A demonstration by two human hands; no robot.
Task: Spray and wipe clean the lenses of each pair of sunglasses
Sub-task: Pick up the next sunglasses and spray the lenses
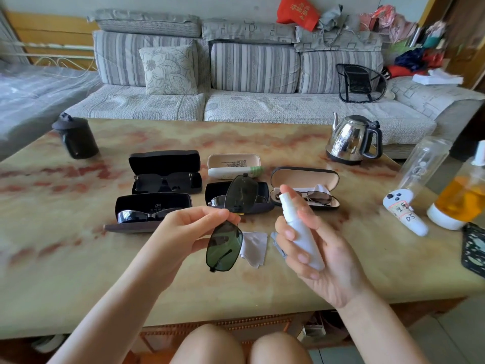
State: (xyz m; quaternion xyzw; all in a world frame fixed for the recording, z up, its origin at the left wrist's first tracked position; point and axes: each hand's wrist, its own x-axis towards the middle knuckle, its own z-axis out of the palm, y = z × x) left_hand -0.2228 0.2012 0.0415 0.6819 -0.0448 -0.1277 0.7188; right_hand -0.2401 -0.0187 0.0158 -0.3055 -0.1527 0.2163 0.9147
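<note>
Head view: the left hand pinches a pair of green-lensed sunglasses at the bridge between thumb and fingertips, holding them above the table with one lens up and the other down. The right hand is curled round a white spray bottle, nozzle end up, just beside the sunglasses. A grey cloth lies on the table between the two hands. Farther back lie open cases, among them a black case holding a dark pair and a beige-lined case holding a metal-framed pair. A steel kettle stands far right
</note>
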